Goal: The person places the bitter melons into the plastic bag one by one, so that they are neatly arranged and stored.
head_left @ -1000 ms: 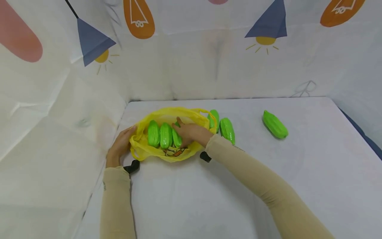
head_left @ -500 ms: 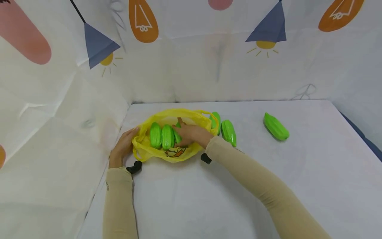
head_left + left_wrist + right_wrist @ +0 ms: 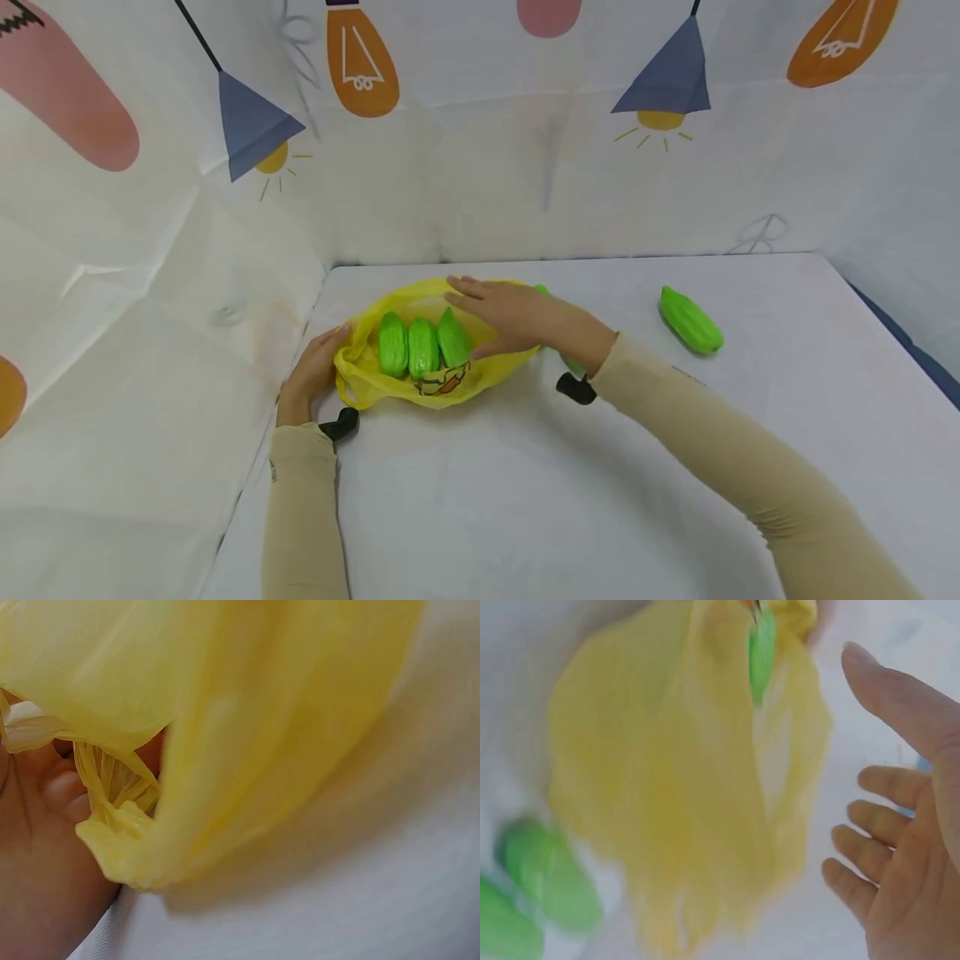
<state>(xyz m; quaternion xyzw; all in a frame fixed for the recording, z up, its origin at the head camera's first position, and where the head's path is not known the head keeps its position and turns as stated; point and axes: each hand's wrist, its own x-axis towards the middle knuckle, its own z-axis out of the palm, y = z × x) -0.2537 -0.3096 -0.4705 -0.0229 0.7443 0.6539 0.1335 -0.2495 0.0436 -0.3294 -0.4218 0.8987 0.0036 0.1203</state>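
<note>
A yellow plastic bag [image 3: 487, 377] lies on the table with its mouth spread. Three green, ridged, cucumber-like vegetables [image 3: 423, 347] sit side by side inside it. My left hand [image 3: 307, 377] holds the bag's left rim. In the left wrist view the bag [image 3: 255, 735] gathers against my palm [image 3: 45, 862], and most fingers are hidden behind the plastic. My right hand [image 3: 517, 317] hovers over the bag's right side, fingers extended and holding nothing. The right wrist view shows that hand [image 3: 900, 847] spread beside the yellow plastic [image 3: 667, 765].
Two more green vegetables [image 3: 551, 877] lie just right of the bag, mostly covered by my right hand and wrist in the head view. Another green vegetable [image 3: 691, 321] lies farther right on the white table [image 3: 487, 500]. Patterned white cloth [image 3: 480, 183] hangs behind and at left.
My right hand has come up out of the bag and moved right, leaving the third green vegetable inside. My left hand stays at the bag's left rim.
</note>
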